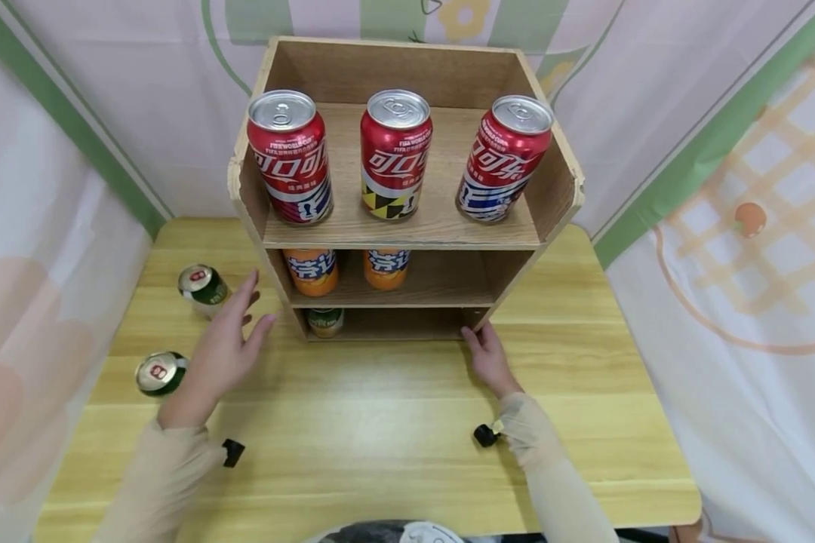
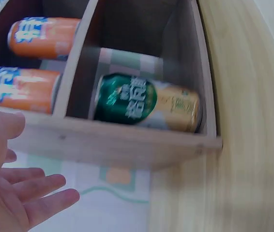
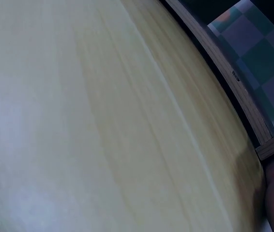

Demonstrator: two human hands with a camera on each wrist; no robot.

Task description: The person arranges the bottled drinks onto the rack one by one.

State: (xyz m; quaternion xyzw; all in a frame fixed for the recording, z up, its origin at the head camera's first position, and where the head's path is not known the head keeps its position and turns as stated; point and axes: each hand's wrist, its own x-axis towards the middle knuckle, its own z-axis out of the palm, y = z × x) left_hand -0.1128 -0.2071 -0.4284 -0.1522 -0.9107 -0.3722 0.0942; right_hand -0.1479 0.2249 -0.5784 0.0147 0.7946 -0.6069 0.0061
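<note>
A three-tier wooden shelf [image 1: 387, 305] stands on the table. My left hand [image 1: 222, 354] is in the air left of it, fingers spread and holding nothing; a green beer can [image 1: 207, 290] stands just beyond it and another green can [image 1: 158, 375] beside its wrist. In the left wrist view, one green-and-gold can [image 2: 149, 104] sits on the bottom tier, near the left wall. My right hand [image 1: 492, 362] grips the shelf's bottom right corner, thumb at the front edge; its fingers are partly hidden in the right wrist view.
Three red cola cans, left [image 1: 290, 158], middle [image 1: 395, 154] and right [image 1: 504, 160], stand on the top tier. Two orange soda cans, left [image 1: 312, 273] and right [image 1: 385, 270], are on the middle tier. Patterned curtains [image 1: 740, 188] enclose the table [image 1: 353, 452].
</note>
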